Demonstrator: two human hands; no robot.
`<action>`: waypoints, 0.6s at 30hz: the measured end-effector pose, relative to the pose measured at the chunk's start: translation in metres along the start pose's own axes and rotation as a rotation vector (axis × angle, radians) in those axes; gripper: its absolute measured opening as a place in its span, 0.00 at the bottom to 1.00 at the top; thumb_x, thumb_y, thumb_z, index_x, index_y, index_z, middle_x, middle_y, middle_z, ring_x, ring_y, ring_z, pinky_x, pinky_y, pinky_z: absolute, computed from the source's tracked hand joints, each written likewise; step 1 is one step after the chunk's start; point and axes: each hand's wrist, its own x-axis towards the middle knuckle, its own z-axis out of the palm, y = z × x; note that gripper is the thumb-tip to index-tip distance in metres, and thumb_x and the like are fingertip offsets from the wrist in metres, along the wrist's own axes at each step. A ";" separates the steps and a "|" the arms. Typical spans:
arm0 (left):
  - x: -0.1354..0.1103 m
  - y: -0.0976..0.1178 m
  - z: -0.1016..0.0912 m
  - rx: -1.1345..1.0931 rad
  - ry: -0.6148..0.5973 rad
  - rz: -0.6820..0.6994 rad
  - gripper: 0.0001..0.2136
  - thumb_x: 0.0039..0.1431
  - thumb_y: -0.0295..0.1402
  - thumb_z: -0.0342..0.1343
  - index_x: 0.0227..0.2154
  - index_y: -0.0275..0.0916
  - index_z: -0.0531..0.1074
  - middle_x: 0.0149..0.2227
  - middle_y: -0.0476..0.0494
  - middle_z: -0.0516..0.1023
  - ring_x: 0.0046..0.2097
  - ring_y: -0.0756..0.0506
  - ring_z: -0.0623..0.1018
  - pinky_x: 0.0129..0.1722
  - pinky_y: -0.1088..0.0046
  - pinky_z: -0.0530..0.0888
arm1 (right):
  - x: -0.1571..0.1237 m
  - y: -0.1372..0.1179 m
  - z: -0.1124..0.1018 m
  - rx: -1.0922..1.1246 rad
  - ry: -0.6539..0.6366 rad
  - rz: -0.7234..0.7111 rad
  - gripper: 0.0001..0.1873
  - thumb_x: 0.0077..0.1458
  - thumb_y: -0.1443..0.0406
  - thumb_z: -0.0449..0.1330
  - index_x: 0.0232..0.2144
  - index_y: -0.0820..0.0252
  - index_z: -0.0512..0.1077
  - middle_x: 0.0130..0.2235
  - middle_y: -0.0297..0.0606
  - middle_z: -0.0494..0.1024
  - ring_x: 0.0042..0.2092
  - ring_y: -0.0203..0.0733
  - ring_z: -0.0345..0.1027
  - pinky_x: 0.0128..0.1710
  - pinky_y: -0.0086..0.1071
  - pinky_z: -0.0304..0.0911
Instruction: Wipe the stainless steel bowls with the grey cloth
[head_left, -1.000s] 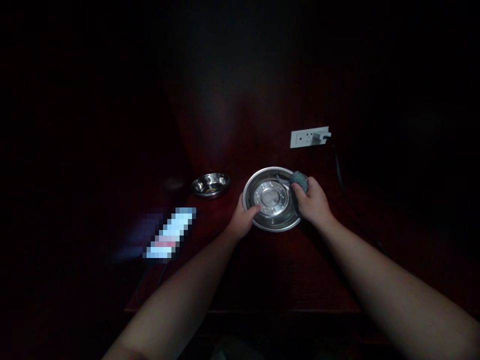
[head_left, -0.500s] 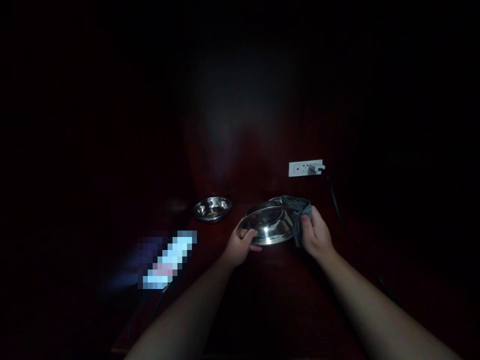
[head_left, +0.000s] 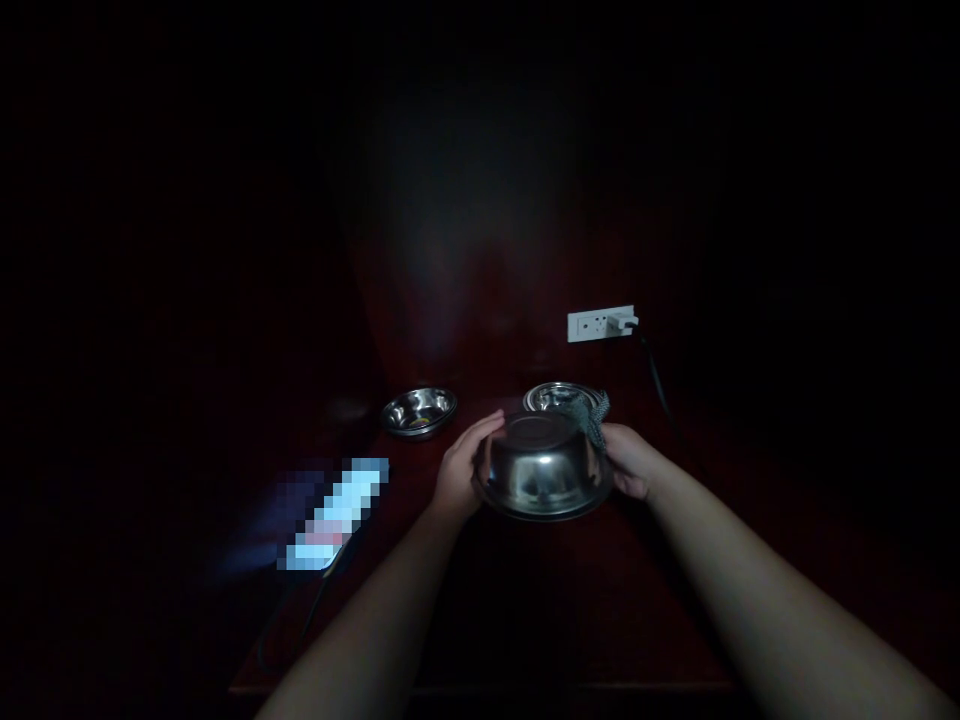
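Note:
A shiny steel bowl [head_left: 544, 470] is held up between both hands, its base tilted up and its rim toward me. My left hand [head_left: 463, 468] grips the bowl's left side, fingers along the wall. At the right side, my right hand [head_left: 630, 462] holds a dark grey-green patterned cloth [head_left: 595, 418] against the bowl; its fingertips are partly hidden. Just behind the held bowl, more steel bowls [head_left: 555, 394] rest on the table, partly covered by the cloth and the held bowl.
Steel bowls [head_left: 418, 412] sit nested at the back left of the dark red table [head_left: 525, 620]. A lit, blurred-out screen [head_left: 337, 520] lies at the left, with a cable near it. A white wall socket [head_left: 600, 324] holds a plug with a black cord [head_left: 658, 378].
The held bowl has been turned so its base faces up and its outer wall faces me. My right hand and the cloth have shifted to the bowl's far right side.

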 end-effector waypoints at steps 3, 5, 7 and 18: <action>0.001 -0.006 0.002 -0.104 0.054 -0.108 0.19 0.51 0.33 0.58 0.48 0.42 0.70 0.54 0.40 0.70 0.55 0.42 0.69 0.56 0.63 0.64 | -0.002 -0.004 0.004 0.124 0.018 0.056 0.06 0.43 0.64 0.62 0.21 0.58 0.68 0.21 0.41 0.76 0.27 0.46 0.73 0.24 0.35 0.69; 0.001 -0.013 0.003 -0.209 0.106 -0.200 0.26 0.49 0.32 0.60 0.53 0.43 0.65 0.58 0.39 0.65 0.55 0.42 0.70 0.53 0.64 0.68 | -0.001 -0.005 0.006 0.162 0.076 0.006 0.06 0.42 0.65 0.63 0.23 0.57 0.68 0.22 0.41 0.76 0.28 0.48 0.74 0.25 0.36 0.69; 0.003 -0.022 0.004 -0.280 0.142 -0.297 0.30 0.46 0.30 0.62 0.55 0.43 0.61 0.59 0.37 0.63 0.53 0.42 0.72 0.49 0.66 0.70 | 0.002 -0.003 0.007 0.166 0.116 -0.068 0.06 0.43 0.64 0.63 0.24 0.57 0.68 0.23 0.41 0.77 0.30 0.49 0.74 0.25 0.37 0.70; 0.003 -0.022 0.016 -0.926 0.125 -0.944 0.12 0.60 0.33 0.46 0.35 0.30 0.72 0.35 0.36 0.79 0.39 0.45 0.78 0.43 0.67 0.73 | 0.020 0.016 0.003 -0.005 0.169 -0.351 0.14 0.45 0.56 0.62 0.31 0.59 0.70 0.29 0.39 0.78 0.34 0.45 0.72 0.34 0.36 0.67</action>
